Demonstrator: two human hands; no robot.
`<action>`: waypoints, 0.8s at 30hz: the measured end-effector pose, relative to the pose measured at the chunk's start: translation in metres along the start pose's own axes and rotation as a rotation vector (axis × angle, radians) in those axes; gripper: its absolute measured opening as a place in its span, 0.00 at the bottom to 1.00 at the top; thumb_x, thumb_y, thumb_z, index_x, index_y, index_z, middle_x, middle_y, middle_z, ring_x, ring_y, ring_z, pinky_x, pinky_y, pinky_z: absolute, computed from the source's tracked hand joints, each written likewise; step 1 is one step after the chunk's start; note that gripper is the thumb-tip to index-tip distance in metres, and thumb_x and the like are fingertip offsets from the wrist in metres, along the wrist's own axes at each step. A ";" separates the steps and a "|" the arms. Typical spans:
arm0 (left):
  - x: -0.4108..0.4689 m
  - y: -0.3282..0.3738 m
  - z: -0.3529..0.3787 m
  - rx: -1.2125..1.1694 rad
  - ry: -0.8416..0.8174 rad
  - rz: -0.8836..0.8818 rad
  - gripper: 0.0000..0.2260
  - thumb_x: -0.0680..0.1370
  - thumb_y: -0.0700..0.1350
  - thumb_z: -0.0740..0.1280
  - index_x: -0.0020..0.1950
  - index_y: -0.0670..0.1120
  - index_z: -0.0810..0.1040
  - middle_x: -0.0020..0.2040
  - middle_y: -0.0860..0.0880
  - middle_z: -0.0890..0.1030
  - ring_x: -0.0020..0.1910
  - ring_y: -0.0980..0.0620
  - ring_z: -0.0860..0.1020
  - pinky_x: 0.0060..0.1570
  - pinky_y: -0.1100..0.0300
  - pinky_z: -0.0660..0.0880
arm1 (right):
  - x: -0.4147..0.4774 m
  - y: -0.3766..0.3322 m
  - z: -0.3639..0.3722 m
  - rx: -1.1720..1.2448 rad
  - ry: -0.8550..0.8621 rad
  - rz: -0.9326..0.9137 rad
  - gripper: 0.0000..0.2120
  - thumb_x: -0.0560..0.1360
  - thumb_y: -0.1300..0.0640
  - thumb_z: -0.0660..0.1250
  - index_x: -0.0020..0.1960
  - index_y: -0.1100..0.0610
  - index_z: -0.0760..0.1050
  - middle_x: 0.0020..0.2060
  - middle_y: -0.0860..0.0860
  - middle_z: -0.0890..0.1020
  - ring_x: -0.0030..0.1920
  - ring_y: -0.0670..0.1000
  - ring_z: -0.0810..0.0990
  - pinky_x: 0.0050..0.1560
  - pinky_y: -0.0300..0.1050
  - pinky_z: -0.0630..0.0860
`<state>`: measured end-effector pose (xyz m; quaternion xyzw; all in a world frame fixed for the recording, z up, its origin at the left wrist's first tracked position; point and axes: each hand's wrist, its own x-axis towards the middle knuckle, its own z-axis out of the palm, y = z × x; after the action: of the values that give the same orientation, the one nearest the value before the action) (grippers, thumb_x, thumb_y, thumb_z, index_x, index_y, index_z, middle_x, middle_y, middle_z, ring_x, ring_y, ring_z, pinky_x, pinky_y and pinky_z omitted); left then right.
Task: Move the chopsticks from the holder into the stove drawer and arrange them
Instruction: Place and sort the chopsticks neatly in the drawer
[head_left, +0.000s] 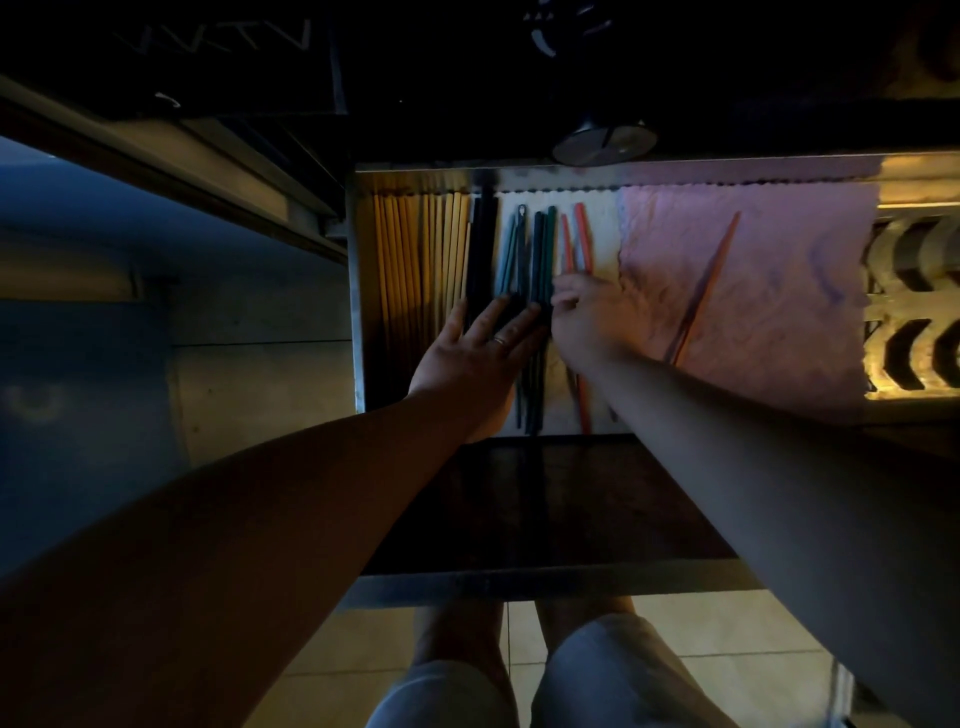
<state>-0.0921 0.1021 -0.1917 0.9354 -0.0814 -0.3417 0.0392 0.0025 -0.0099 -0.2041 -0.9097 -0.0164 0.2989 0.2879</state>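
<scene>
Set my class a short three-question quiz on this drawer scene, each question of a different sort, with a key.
1. True or false: the left hand rests with straight fingers on the black chopsticks.
2. The stray orange chopstick lies on: A) the pink cloth; B) the floor; C) a plate.
3. Fill in: the wooden chopsticks lie at the ____ side of the drawer.
Key: 1 true; 2 A; 3 left.
</scene>
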 end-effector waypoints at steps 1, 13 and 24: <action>0.000 -0.001 0.002 0.002 -0.001 -0.003 0.33 0.84 0.51 0.54 0.78 0.51 0.32 0.79 0.50 0.32 0.78 0.45 0.33 0.73 0.40 0.37 | 0.000 0.000 0.000 0.004 -0.008 0.007 0.16 0.76 0.62 0.59 0.62 0.59 0.77 0.57 0.56 0.82 0.58 0.55 0.79 0.59 0.38 0.72; -0.008 -0.006 0.012 -0.132 0.046 -0.131 0.33 0.83 0.51 0.54 0.80 0.50 0.36 0.79 0.51 0.31 0.78 0.48 0.34 0.75 0.44 0.38 | 0.003 -0.013 0.010 0.014 -0.036 0.085 0.15 0.76 0.61 0.60 0.59 0.57 0.79 0.57 0.55 0.82 0.56 0.54 0.80 0.54 0.39 0.74; -0.006 -0.003 0.014 -0.166 0.046 -0.169 0.34 0.83 0.54 0.53 0.78 0.51 0.32 0.78 0.51 0.30 0.78 0.45 0.33 0.76 0.41 0.42 | -0.001 -0.028 0.003 0.011 -0.073 0.116 0.13 0.76 0.63 0.59 0.57 0.65 0.78 0.54 0.58 0.83 0.54 0.56 0.81 0.52 0.43 0.76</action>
<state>-0.1053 0.1055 -0.1985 0.9401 0.0270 -0.3278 0.0893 0.0038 0.0148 -0.1904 -0.8960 0.0276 0.3480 0.2744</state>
